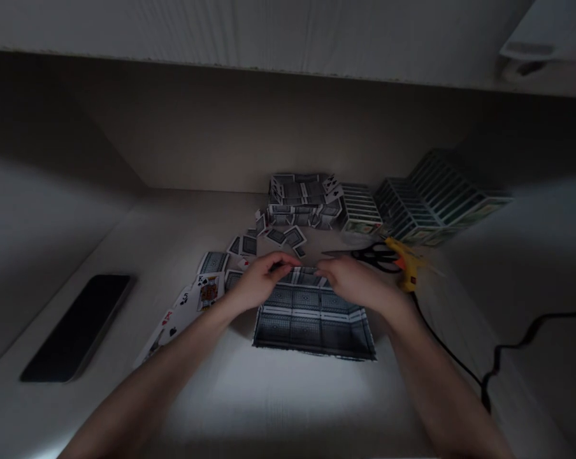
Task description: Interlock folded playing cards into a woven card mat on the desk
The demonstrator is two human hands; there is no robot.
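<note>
Both my hands reach over a flat panel of joined blue-backed playing cards [314, 322] lying on the pale desk. My left hand [262, 280] and my right hand [352, 284] grip its far edge, which rises slightly between my fingers. Left of my left hand lie loose face-up cards, including a king of spades [208, 292]. Several face-down cards [278, 237] are scattered farther back. Beyond them stands a box-like structure of playing cards [302, 201]. A yellow hot glue gun [406, 262] and black scissors [376, 256] lie just beyond my right hand.
Card-built blocks [436, 197] stand at the back right against the wall. A black phone [78, 328] lies at the left, and a black cable [464, 370] runs along the right. A pale shelf [269, 32] overhangs the desk, close above the card structures.
</note>
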